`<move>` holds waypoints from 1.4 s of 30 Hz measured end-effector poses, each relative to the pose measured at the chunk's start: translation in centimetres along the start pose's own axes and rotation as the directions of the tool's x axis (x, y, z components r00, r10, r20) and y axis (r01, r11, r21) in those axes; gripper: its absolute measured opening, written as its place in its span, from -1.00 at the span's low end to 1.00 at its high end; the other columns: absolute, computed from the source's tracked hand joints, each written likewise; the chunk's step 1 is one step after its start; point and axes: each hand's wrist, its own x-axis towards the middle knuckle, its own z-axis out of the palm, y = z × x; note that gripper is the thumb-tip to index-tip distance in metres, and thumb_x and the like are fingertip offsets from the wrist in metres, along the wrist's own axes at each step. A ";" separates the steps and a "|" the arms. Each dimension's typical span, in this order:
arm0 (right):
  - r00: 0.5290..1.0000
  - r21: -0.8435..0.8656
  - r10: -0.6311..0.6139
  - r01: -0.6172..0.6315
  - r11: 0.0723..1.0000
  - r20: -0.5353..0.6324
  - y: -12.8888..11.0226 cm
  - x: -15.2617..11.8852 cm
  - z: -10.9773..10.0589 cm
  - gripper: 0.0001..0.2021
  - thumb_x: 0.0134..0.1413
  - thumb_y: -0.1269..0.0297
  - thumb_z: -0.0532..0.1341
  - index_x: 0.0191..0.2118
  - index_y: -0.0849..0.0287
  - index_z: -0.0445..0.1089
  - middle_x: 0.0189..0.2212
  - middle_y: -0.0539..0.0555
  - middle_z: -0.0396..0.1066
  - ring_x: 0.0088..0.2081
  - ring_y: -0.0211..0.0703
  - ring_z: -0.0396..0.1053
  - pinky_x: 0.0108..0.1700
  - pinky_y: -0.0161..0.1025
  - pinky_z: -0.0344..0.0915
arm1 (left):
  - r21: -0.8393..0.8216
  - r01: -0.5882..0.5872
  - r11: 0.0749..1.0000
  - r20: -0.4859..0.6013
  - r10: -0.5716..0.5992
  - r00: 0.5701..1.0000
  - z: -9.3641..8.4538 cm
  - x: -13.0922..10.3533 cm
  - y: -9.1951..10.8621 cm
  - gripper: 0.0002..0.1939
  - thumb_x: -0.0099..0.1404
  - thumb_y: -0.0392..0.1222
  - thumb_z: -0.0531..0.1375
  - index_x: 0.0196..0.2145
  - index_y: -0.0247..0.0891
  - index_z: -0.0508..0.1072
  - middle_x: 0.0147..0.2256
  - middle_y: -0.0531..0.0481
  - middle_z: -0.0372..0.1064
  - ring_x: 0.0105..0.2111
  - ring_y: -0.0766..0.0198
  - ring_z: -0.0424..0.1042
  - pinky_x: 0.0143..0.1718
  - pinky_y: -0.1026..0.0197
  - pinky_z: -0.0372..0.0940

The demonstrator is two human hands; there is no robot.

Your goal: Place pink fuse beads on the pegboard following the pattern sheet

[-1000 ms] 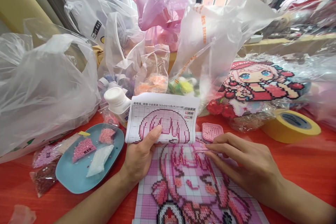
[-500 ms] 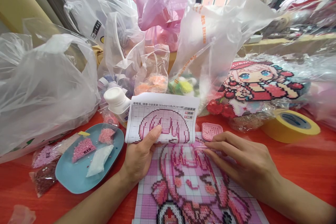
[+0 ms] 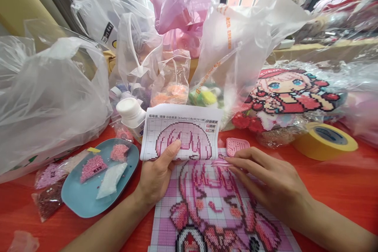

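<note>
My left hand (image 3: 159, 177) is closed on a folded paper pattern sheet (image 3: 183, 134), its thumb pressed across the printed pink-haired figure. Between the fingertips of my right hand (image 3: 265, 181) are slim pink tweezers (image 3: 221, 163), their tips over the hair part of a bead picture. That bead picture (image 3: 218, 208) lies on a gridded pegboard below both hands, with pink, dark brown and orange beads in place. A small pink ridged bead tray (image 3: 237, 147) sits just beyond my right fingers. Whether the tweezers hold a bead is too small to see.
On the left, a blue plate (image 3: 79, 204) carries bead bags, beside more bead bags (image 3: 50, 197). A white bottle (image 3: 130, 114) stands behind the sheet. Yellow tape (image 3: 327, 141) and a finished bead picture (image 3: 295, 90) lie on the right. Plastic bags (image 3: 56, 98) crowd the back.
The tweezers and my right fingertips have shifted slightly left over the bead picture. My left hand still holds the sheet in almost the same place.
</note>
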 end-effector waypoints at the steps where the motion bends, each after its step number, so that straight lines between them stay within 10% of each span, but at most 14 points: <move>1: 1.000 0.014 0.001 -0.001 1.000 0.019 -0.1 -0.1 0.1 -0.82 0.28 0.40 0.11 -0.10 0.16 0.43 -0.30 0.09 0.45 -0.34 -0.26 0.44 -0.37 -0.33 0.36 | -0.005 0.008 1.000 -0.005 -0.008 1.000 0.0 0.0 0.0 -0.27 -0.04 -0.29 0.48 0.12 -0.11 0.44 -0.29 0.06 0.63 -0.31 0.18 0.59 -0.36 0.26 0.51; 12: 0.998 -0.005 -0.022 0.022 1.000 0.061 -0.2 -0.2 0.5 -0.79 0.29 0.41 0.08 -0.07 0.15 0.41 -0.29 0.09 0.44 -0.35 -0.28 0.42 -0.38 -0.35 0.34 | 0.031 -0.025 0.999 0.021 0.025 0.999 -0.4 0.0 -0.1 -0.38 0.03 -0.24 0.45 0.07 -0.12 0.48 -0.20 0.04 0.61 -0.08 0.10 0.55 -0.08 0.16 0.47; 42: 0.997 0.003 -0.023 0.023 1.000 0.069 -0.2 -0.3 0.2 -0.83 0.30 0.42 0.09 -0.08 0.17 0.38 -0.28 0.09 0.41 -0.34 -0.28 0.40 -0.37 -0.33 0.29 | 0.011 -0.001 1.000 0.018 0.001 1.000 -0.2 0.1 0.0 -0.39 -0.04 -0.28 0.48 0.01 -0.17 0.50 -0.36 0.09 0.57 -0.39 0.29 0.54 -0.39 0.30 0.50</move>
